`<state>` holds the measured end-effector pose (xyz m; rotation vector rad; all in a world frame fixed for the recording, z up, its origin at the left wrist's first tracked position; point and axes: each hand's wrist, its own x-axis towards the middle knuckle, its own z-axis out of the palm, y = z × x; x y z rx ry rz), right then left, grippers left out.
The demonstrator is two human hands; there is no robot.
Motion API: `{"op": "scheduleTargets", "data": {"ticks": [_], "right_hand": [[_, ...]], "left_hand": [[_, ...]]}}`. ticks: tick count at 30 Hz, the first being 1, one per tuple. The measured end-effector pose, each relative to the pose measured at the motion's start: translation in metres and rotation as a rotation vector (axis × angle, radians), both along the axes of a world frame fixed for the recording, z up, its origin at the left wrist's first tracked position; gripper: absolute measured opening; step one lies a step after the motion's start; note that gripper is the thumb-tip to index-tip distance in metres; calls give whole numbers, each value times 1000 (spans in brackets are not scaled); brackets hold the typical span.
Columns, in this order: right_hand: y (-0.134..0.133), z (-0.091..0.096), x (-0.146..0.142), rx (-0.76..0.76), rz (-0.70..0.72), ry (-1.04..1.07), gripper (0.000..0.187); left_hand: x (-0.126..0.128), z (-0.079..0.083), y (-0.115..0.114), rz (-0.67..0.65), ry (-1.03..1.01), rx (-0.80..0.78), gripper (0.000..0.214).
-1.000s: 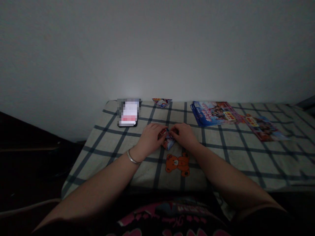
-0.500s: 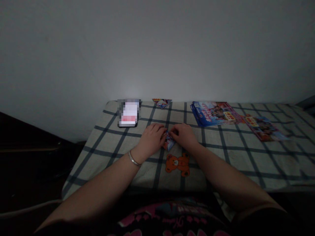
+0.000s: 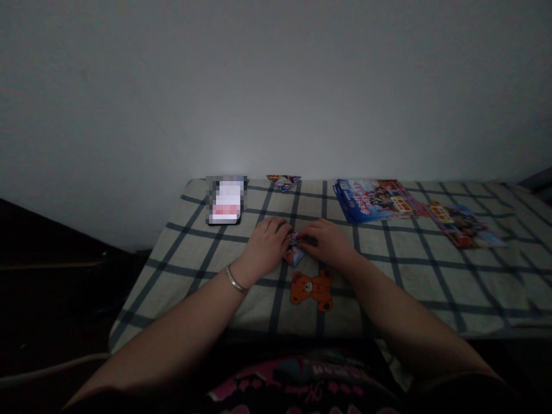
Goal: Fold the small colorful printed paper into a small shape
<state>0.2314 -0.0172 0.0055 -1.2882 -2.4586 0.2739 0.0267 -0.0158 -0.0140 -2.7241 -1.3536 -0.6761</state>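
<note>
Between my hands, low on the checked cloth, lies a small folded piece of colourful printed paper [image 3: 294,255]. My left hand [image 3: 268,244] is closed on its left edge, fingers bent over it. From the other side my right hand [image 3: 326,242] pinches the paper's upper right part with thumb and fingers. Both hands hide much of the paper. Farther back, near the wall, sits a folded paper triangle [image 3: 283,183] with a similar print.
A phone with a lit, blurred screen [image 3: 227,201] lies at the back left. Printed leaflets are stacked [image 3: 371,200] at the back right, with another leaflet [image 3: 466,226] beside them. An orange bear picture [image 3: 313,290] is on the checked tablecloth [image 3: 194,293] near me.
My right hand has shifted slightly right, and its fingers now reach straighter toward the paper. The left hand stays almost in place on it.
</note>
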Motion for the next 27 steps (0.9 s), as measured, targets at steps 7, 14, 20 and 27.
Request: {"op": "scheduleTargets", "data": {"ticks": [7,14,20,27], "right_hand": [[0,1,-3,2,-31,-31,15],[-1,2,-5,-4,-60,-46,16],[0,0,-5,10,-58,-53,16],[0,1,-2,-2,-34,-32,16]], "left_hand": [[-2,0,5,-29,-21,2,26],[-3,1,8,-86,-59,-13,24],[-4,9,5,-119,-27,-27,23],[-2,15,-1,-122,108,-22,18]]}}
